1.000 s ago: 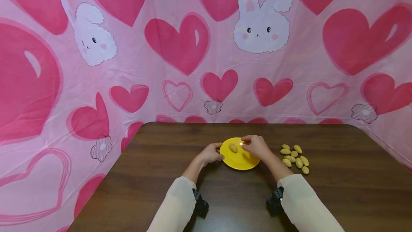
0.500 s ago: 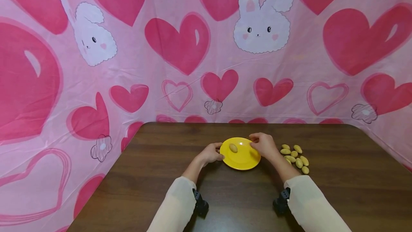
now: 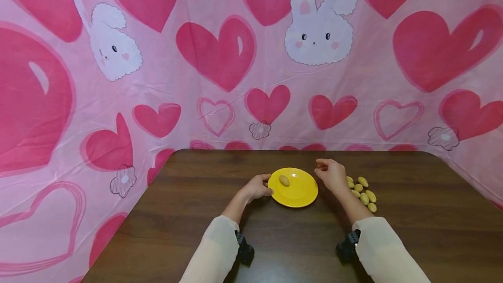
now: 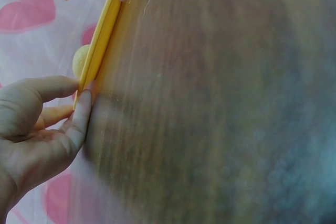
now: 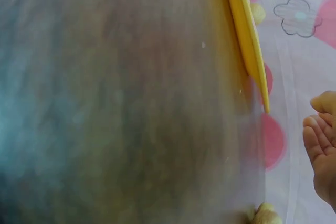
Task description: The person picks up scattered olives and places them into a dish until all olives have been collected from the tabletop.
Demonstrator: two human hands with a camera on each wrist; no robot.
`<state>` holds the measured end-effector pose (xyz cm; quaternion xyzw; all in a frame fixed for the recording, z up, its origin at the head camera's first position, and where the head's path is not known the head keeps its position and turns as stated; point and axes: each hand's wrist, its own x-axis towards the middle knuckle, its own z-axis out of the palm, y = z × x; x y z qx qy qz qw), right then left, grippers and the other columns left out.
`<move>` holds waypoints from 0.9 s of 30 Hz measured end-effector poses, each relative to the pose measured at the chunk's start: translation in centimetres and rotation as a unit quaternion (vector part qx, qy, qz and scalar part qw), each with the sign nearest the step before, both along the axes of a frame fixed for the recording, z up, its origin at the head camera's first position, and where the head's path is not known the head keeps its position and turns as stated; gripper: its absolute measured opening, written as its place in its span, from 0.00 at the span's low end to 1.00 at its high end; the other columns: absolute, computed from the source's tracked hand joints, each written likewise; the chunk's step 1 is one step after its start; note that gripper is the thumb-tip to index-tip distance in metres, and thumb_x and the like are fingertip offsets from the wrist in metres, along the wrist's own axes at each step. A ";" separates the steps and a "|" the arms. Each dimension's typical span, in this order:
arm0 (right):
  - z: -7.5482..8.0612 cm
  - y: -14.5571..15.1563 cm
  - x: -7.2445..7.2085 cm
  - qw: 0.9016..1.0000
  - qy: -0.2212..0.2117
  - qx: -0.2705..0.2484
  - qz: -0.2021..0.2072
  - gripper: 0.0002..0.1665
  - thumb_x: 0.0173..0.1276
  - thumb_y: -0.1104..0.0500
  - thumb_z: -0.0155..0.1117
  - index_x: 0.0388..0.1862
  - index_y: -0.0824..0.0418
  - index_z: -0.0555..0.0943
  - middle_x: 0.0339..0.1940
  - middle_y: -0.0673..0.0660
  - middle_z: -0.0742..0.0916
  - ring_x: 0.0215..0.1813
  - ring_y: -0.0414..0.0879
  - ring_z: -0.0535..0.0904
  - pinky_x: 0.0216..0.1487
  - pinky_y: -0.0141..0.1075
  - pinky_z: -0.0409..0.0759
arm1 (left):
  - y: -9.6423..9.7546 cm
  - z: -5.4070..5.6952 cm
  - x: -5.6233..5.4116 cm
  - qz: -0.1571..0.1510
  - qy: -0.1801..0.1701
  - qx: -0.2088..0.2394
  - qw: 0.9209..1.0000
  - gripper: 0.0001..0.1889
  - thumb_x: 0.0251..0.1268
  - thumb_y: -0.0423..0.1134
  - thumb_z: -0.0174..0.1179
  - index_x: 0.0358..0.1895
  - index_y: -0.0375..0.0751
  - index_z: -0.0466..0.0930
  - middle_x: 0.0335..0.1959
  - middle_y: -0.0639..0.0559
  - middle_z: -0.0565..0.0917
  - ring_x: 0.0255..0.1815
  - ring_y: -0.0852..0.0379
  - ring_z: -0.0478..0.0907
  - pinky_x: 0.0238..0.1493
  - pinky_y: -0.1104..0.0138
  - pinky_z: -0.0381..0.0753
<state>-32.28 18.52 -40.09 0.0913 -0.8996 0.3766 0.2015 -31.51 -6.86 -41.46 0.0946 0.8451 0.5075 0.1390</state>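
My left hand (image 3: 257, 187) holds the left rim of a round yellow plate (image 3: 296, 198). In the left wrist view the plate (image 4: 103, 32) shows edge-on, its rim pinched between thumb and fingers (image 4: 81, 116). One small oval, yellowish-brown thing like a baby potato (image 3: 284, 181) lies on the plate's left part. My right hand (image 3: 332, 175) hovers just right of the plate, apart from it. In the right wrist view that hand (image 5: 324, 148) has loosely bent fingers with nothing between them. Several similar potato-like ovals (image 3: 364, 198) lie right of it, some hidden behind the hand and forearm.
Everything is on a dark brown wooden table (image 3: 275, 239). A pink cloth (image 3: 267, 64) with hearts and rabbits hangs behind and to the left. A small black camera is strapped at each wrist.
My right hand has drawn back from over the plate to the right, toward the group of ovals. The left hand, the plate and the oval on it have stayed put.
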 end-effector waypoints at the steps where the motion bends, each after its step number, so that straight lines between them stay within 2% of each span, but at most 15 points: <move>1: 0.0 0.1 0.0 1.000 0.009 -0.006 -0.007 0.17 0.57 0.69 0.65 0.45 0.74 0.80 0.35 0.65 0.83 0.37 0.57 0.79 0.41 0.47 0.79 | 0.0 0.0 0.0 -0.001 0.001 0.000 1.000 0.34 0.52 0.24 0.62 0.66 0.30 0.62 0.41 0.46 0.76 0.37 0.53 0.72 0.44 0.64 0.77; 9: -0.1 1.5 0.2 0.996 0.077 -0.027 -0.046 0.16 0.55 0.69 0.66 0.44 0.74 0.80 0.33 0.65 0.82 0.36 0.58 0.80 0.42 0.49 0.78 | 0.0 -0.1 -0.2 0.001 0.001 0.001 1.000 0.34 0.52 0.25 0.62 0.65 0.31 0.62 0.42 0.45 0.76 0.38 0.53 0.72 0.45 0.64 0.77; 17: -0.4 3.3 0.9 0.994 0.087 -0.020 -0.062 0.16 0.55 0.69 0.66 0.43 0.74 0.80 0.33 0.66 0.82 0.36 0.58 0.80 0.40 0.49 0.78 | -0.1 -0.6 0.2 0.001 -0.010 0.009 1.000 0.33 0.52 0.24 0.62 0.65 0.31 0.63 0.41 0.46 0.76 0.37 0.52 0.72 0.45 0.63 0.77; 27: 0.0 5.4 1.0 0.988 0.115 -0.013 -0.101 0.15 0.56 0.70 0.64 0.43 0.75 0.80 0.32 0.66 0.83 0.36 0.59 0.80 0.39 0.50 0.75 | -0.1 -0.1 0.2 0.004 -0.012 0.006 1.000 0.34 0.52 0.26 0.63 0.66 0.32 0.63 0.41 0.46 0.76 0.37 0.52 0.72 0.45 0.63 0.77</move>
